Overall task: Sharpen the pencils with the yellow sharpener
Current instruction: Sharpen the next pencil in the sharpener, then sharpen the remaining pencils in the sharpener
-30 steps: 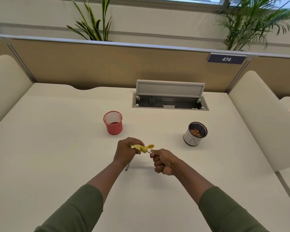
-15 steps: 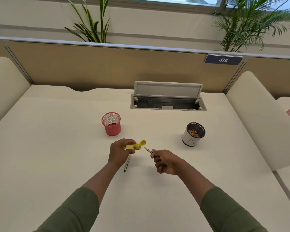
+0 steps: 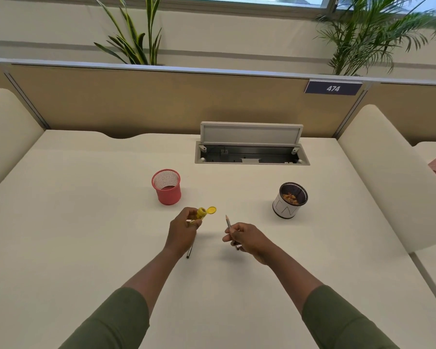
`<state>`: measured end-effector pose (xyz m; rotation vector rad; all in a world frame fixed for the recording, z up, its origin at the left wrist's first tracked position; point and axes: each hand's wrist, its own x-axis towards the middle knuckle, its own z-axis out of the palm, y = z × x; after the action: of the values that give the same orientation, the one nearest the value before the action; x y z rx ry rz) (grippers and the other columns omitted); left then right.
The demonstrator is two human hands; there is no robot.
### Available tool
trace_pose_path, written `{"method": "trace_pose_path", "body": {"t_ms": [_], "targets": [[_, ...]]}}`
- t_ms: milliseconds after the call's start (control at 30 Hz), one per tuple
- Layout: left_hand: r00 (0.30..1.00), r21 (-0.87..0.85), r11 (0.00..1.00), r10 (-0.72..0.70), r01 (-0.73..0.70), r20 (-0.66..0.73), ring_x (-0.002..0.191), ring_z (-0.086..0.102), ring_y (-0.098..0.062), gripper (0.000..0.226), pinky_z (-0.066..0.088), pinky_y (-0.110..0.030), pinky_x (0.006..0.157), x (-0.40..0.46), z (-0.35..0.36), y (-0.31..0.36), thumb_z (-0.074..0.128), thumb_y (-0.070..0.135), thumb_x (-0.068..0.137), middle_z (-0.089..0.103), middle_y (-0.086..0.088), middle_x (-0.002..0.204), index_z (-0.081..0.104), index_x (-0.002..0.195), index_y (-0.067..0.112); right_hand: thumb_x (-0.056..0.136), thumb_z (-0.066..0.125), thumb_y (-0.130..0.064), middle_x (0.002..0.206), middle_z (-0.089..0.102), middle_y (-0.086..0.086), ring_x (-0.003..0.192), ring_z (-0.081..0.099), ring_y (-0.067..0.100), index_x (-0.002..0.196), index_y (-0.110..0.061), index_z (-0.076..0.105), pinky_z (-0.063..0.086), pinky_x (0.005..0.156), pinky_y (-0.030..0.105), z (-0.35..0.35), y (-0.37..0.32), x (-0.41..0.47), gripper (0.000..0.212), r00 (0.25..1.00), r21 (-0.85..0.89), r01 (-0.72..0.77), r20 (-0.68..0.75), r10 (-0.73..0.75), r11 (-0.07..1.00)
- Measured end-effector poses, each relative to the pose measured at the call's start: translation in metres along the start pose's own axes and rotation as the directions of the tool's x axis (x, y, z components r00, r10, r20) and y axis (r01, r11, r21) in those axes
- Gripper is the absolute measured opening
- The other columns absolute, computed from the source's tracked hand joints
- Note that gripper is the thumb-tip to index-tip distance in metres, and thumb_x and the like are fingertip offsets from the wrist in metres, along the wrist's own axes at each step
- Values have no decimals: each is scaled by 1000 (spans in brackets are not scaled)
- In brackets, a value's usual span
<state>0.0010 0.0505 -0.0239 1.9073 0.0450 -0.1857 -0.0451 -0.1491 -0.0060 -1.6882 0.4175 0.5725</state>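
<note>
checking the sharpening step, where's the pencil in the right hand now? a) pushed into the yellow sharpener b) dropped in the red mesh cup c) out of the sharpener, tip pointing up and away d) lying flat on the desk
c: the right hand pinches the pencil with its tip up and away, an open gap apart from the yellow sharpener held in the left hand.
</note>
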Motion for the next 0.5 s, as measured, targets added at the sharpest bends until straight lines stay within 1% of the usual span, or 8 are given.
{"method": "trace_pose_path", "body": {"t_ms": [33, 100, 200, 233, 300, 367, 433, 500], "targets": [[1000, 2, 1000, -10, 10, 7, 93, 64, -20, 23, 53, -36, 84, 0, -1, -2, 62, 5, 84, 69, 2, 97, 62, 95, 25, 97, 51, -24, 93, 72, 0, 75, 58, 14, 94, -15, 62, 43, 65, 26, -2, 2, 1, 15, 998, -54, 13, -61, -16, 998], [1000, 8, 1000, -22, 22, 19, 95, 64, -19, 19, 53, -36, 85, 0, -2, -4, 62, 7, 85, 69, 1, 97, 61, 97, 23, 93, 57, -25, 85, 71, 0, 78, 63, 17, 87, -16, 65, 47, 69, 28, -8, 7, 5, 14, 974, -231, 23, -212, -74, 973], [1000, 39, 999, -9, 8, 29, 97, 63, -15, 17, 49, -24, 80, 0, -3, -6, 62, 9, 87, 70, 1, 99, 60, 100, 20, 89, 62, -22, 80, 66, -3, 79, 59, 15, 77, -19, 65, 40, 61, 21, -20, 15, 9, 13, 930, -455, -18, -335, -153, 890], [1000, 47, 999, -10, 8, 28, 97, 63, -14, 16, 46, -21, 78, 0, -3, -6, 61, 9, 88, 70, 0, 100, 60, 100, 20, 88, 63, -20, 82, 65, -2, 82, 59, 16, 77, -20, 66, 39, 62, 23, -22, 18, 11, 11, 922, -486, -36, -353, -158, 873], [999, 55, 998, -21, 19, 30, 97, 63, -15, 16, 46, -22, 78, 0, -4, -7, 61, 9, 88, 69, 0, 100, 60, 101, 19, 85, 65, -17, 94, 66, 1, 90, 60, 20, 88, -17, 71, 40, 69, 24, -25, 23, 14, 7, 913, -533, -63, -372, -166, 843], [999, 67, 997, -30, 27, 39, 96, 63, -17, 16, 49, -28, 81, 0, -5, -8, 61, 9, 88, 69, -1, 99, 59, 101, 20, 84, 65, -16, 102, 66, 3, 96, 61, 22, 99, -13, 71, 41, 72, 25, -24, 27, 16, 16, 909, -578, -75, -375, -183, 813], [999, 98, 995, -29, 24, 46, 93, 62, -18, 16, 49, -29, 80, 0, -6, -7, 61, 10, 88, 68, -2, 97, 58, 100, 19, 84, 64, -15, 103, 68, 3, 95, 61, 22, 97, -13, 71, 42, 72, 25, -21, 28, 19, 15, 908, -608, -71, -368, -200, 791], [999, 116, 993, -18, 12, 52, 90, 61, -17, 14, 46, -21, 73, -1, -7, -6, 61, 8, 88, 67, -2, 96, 58, 98, 17, 85, 62, -14, 102, 69, 3, 94, 61, 21, 95, -14, 72, 43, 71, 25, -18, 30, 21, 14, 908, -629, -79, -366, -206, 773]]}}
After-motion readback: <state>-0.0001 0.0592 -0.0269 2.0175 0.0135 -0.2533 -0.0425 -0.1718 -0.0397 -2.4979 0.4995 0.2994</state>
